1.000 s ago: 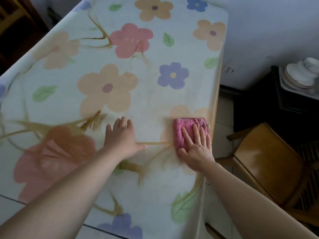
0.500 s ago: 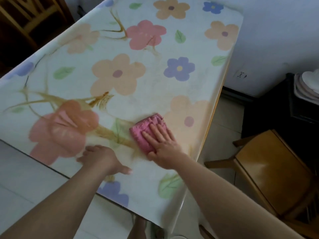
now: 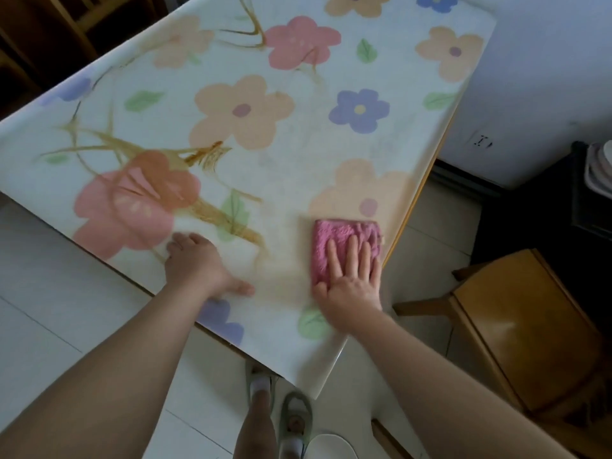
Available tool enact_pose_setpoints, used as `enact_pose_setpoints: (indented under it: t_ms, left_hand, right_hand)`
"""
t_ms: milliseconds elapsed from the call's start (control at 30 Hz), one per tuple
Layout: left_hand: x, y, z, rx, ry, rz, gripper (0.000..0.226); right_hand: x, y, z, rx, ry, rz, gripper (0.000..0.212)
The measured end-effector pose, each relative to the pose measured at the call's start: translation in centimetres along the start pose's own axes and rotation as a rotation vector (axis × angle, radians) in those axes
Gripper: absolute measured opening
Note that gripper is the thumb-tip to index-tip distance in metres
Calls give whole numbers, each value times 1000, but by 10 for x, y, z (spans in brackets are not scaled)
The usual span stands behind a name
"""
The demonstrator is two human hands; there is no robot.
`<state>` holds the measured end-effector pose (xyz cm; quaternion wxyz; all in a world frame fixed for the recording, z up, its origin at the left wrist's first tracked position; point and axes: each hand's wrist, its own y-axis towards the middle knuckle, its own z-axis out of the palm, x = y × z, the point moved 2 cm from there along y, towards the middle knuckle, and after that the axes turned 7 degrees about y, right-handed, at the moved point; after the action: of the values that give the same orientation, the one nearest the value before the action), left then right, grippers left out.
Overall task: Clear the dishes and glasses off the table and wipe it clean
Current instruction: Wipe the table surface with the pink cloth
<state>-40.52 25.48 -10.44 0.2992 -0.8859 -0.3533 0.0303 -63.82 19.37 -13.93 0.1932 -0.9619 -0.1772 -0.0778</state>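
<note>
Head view: nearest to us, under the table corner, we see our feet in light sandals [image 3: 293, 422] on the tiled floor. Above them, our left hand [image 3: 195, 263] rests palm down on the table [image 3: 298, 154] close to its near edge, holding nothing, with relaxed fingers and the thumb stretched out. Our right hand [image 3: 351, 283] lies flat with straight fingers on a folded pink cloth [image 3: 337, 233] and presses it on the surface without grasping it. The cloth lies near the right edge of the table, just below a printed peach flower. No dishes and no glasses stand on the part of the flowered top that we can see, so we judge that the clearing is done and the wiping is in progress. Beyond a wooden chair [image 3: 523, 326] at the right, a stack of plates [image 3: 599, 170] sits on a dark cabinet [image 3: 546, 207], well apart from the table. What is left, we think, is the middle and the far end of the top. Whether the yellowish shade beside the cloth is print or dirt, we cannot tell.
</note>
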Motion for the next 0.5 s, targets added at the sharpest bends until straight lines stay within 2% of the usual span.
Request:
enact_pose_setpoints:
  t_ms: [167, 300, 367, 500]
  left_hand:
    - [0, -2, -3, 17, 24, -1, 163]
    - [2, -2, -2, 27, 46, 4, 165]
    - [2, -2, -2, 24, 60, -1, 164]
    - [1, 1, -1, 32, 90, -13, 161]
  right_hand:
    - [34, -49, 25, 88, 30, -220, 78]
    - [0, -36, 14, 73, -85, -433, 79]
    - [-21, -14, 0, 42, -139, -391, 83]
    - [-43, 33, -25, 17, -113, -137, 78]
